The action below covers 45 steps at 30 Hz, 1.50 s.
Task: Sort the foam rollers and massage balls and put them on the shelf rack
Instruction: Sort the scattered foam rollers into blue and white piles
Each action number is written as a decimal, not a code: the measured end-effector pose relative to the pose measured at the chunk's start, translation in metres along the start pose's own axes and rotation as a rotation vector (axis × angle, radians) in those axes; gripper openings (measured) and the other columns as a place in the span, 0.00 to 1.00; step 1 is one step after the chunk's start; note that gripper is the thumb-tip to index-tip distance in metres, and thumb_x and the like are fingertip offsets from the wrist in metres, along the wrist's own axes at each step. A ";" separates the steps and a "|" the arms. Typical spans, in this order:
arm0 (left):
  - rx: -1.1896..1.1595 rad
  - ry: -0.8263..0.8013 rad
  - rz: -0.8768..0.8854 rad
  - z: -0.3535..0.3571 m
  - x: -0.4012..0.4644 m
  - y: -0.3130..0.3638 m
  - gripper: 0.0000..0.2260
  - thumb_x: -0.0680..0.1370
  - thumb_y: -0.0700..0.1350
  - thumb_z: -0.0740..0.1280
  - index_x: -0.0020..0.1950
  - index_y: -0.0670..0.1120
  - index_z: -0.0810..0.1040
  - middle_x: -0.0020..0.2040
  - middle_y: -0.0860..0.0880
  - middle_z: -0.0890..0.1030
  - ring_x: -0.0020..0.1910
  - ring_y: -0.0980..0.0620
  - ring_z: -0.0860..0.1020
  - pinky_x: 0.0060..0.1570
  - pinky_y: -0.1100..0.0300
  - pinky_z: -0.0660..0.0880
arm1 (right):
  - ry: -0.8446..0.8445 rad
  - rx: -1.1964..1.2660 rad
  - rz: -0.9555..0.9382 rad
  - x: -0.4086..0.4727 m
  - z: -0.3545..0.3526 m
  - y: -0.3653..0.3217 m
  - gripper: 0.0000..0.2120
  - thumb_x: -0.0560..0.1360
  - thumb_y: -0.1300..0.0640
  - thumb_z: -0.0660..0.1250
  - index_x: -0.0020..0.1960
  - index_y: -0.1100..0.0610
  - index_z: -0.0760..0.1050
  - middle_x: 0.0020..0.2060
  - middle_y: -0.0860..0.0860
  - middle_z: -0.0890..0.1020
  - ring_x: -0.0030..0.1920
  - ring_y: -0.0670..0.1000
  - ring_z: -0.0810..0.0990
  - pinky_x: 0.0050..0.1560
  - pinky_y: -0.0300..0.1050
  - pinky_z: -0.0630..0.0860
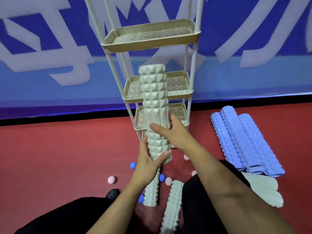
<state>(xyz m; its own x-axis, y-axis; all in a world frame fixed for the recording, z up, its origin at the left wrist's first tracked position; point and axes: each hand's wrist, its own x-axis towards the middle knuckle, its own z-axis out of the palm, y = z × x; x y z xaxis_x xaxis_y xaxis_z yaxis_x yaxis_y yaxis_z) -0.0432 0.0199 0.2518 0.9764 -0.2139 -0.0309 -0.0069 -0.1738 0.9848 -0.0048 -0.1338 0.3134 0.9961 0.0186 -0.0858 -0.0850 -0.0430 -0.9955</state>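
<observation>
Ahead of me, the blue banner wall (50, 65) with its large white characters fills the upper part of the head view, and the red floor (59, 149) spreads below it. Against the wall stands the cream shelf rack (150, 39), its perforated tiers stacked one above another; the three tiers I can see hold nothing.

To my right, three blue foam rollers (244, 142) lie side by side on the floor, touching along their lengths, with a cream roller end (266, 191) poking out just below them.

In front of the rack, I am holding a cream foam roller (154, 105) nearly upright, its top reaching up past the middle tier. My right hand (170, 132) is wrapped round its lower half, thumb across the front. My left hand (148, 159) grips the bottom end, thumb curled over the near edge.

Down between my legs, two more cream rollers (168, 200) lie on the floor, close together.

Scattered around them are small spiky massage balls: pink balls (111, 180) to the left, centre and right, and blue balls (133, 165) near my left wrist. A dark perforated shoe (112, 194) shows at my left knee.
</observation>
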 end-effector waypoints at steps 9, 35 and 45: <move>0.101 -0.318 0.205 0.105 0.031 0.102 0.28 0.76 0.44 0.75 0.73 0.56 0.68 0.62 0.67 0.78 0.62 0.67 0.76 0.58 0.72 0.71 | 0.491 0.304 -0.105 -0.059 -0.130 -0.040 0.24 0.73 0.50 0.77 0.65 0.52 0.74 0.57 0.47 0.85 0.57 0.46 0.84 0.62 0.50 0.79; 0.372 -0.618 0.021 0.336 0.085 -0.015 0.20 0.77 0.58 0.71 0.68 0.56 0.75 0.64 0.59 0.78 0.61 0.59 0.76 0.55 0.63 0.75 | 1.170 0.832 0.793 -0.211 -0.269 0.330 0.17 0.74 0.53 0.76 0.56 0.61 0.77 0.47 0.58 0.85 0.44 0.58 0.85 0.40 0.52 0.84; 0.470 -0.576 0.067 0.338 0.108 -0.019 0.20 0.78 0.58 0.70 0.69 0.57 0.74 0.64 0.60 0.76 0.60 0.60 0.76 0.51 0.71 0.69 | 1.161 0.917 1.029 -0.187 -0.253 0.433 0.25 0.73 0.45 0.75 0.59 0.63 0.79 0.51 0.60 0.86 0.52 0.61 0.85 0.50 0.60 0.82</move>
<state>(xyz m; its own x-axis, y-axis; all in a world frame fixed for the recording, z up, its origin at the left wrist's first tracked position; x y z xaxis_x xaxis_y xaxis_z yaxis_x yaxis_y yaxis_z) -0.0108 -0.3249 0.1717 0.7036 -0.6860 -0.1853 -0.2802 -0.5075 0.8148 -0.2218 -0.4089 -0.0915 0.0127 -0.3089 -0.9510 -0.1969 0.9317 -0.3053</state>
